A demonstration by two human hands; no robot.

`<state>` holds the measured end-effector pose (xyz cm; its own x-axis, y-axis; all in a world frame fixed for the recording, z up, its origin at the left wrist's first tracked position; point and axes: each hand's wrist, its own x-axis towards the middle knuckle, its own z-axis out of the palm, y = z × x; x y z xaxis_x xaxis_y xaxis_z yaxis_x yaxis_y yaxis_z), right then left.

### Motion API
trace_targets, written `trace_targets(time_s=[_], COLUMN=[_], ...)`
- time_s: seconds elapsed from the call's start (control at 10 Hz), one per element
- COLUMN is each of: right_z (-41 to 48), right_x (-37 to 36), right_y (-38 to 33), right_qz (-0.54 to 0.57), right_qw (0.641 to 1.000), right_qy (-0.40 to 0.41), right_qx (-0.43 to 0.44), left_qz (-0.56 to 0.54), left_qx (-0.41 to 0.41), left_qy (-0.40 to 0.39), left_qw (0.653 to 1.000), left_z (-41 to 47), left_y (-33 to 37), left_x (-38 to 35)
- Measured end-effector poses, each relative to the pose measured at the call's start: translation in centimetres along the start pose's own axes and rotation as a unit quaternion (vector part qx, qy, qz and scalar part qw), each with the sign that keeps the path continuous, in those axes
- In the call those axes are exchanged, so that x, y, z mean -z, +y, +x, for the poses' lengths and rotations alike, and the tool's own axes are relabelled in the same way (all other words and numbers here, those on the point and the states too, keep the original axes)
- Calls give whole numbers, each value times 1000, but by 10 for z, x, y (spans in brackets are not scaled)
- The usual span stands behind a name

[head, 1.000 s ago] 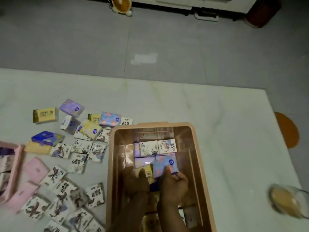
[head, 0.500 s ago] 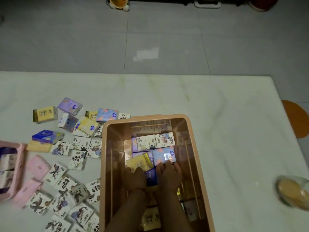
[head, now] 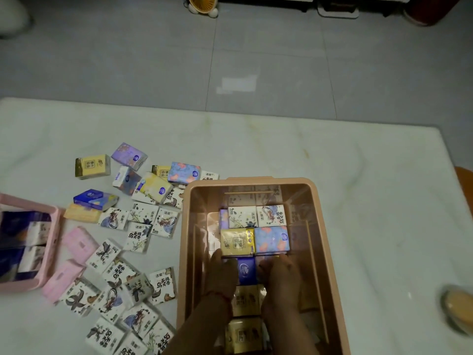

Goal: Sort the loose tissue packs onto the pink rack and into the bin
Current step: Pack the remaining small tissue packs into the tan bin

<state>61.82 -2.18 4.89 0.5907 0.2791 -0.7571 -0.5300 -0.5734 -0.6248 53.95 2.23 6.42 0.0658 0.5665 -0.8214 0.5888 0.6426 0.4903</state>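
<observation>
The tan plastic bin [head: 330, 242] stands on the table and holds rows of tissue packs. Both my hands are inside it. My left hand [head: 221, 274] lies flat, its fingertips at the near edge of a yellow pack [head: 237, 241]. My right hand [head: 279, 276] rests with its fingers against the near edge of a blue floral pack [head: 271, 239]. A dark blue pack [head: 247, 270] shows between the two hands. More gold packs [head: 245, 299] lie under my wrists. The pink rack [head: 52, 249] sits at the left edge with packs in it. Several loose packs [head: 139, 234] are scattered between rack and bin.
The white marble table [head: 371, 201] stretches to the right of the bin. A glass bowl [head: 458, 307] with a tan content sits at the right edge. Pink packs [head: 79, 242] lie next to the rack. Grey floor tiles and a small fan [head: 203, 5] are beyond the table.
The yellow pack and the blue floral pack have been set flat side by side in the bin. Both hands have drawn back slightly toward me, uncovering the dark blue pack.
</observation>
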Motion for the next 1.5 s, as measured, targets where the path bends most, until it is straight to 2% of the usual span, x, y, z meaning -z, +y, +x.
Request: trace_targets(time_s=[0.1, 0.2, 0.3, 0.4, 0.5, 0.6, 0.7, 0.8, 0.9, 1.0, 1.1, 1.2, 1.3, 1.4, 1.5], right_z=[-32, -62, -101, -114, -103, -72, -34, -14, 2, 7, 12, 11, -3, -23, -73], right_x=[-9, -26, -67, -105, -170, -208, -250, -266, -275, -277, -282, -284, -282, -275, -240], right_y=[-29, -57, -79, -77, -64, -55, -43, -32, -16, -9, -5, -7, -12, -19, -36], right_qz=[17, 14, -41, -84, -275, -505, -656, -685, -730, -741, -730, -707, -665, -604, -377], right_qw=[995, 984, 946, 919, 865, 748, 625, 591, 539, 529, 557, 602, 663, 711, 820], right_qy=[-35, -112, -258, -321, -347, -308, -188, -164, -130, -95, -76, -92, -129, -143, -167], right_qx=[88, 137, 192, 212, 237, 300, 379, 393, 399, 402, 389, 360, 319, 330, 396], left_qz=[-149, -228, -283, -264, -162, 57, 238, 292, 348, 353, 320, 332, 326, 257, -23], left_qx=[-91, -138, -191, -128, -92, -154, -162, -117, -82, -92, -89, -75, -36, -27, -58], left_qy=[-89, -62, 75, 155, 226, 306, 335, 317, 275, 265, 262, 260, 255, 257, 306], left_qw=[981, 962, 937, 943, 956, 938, 897, 895, 893, 893, 906, 904, 910, 931, 950], left_z=[-47, -55, -52, -21, 29, 57, 97, 127, 156, 165, 168, 167, 158, 143, 99], left_y=[28, 32, 19, -1, -34, -49, -59, -62, -65, -65, -62, -56, -54, -54, -54], left_x=[51, 91, 157, 186, 204, 211, 234, 252, 271, 277, 281, 283, 281, 275, 262])
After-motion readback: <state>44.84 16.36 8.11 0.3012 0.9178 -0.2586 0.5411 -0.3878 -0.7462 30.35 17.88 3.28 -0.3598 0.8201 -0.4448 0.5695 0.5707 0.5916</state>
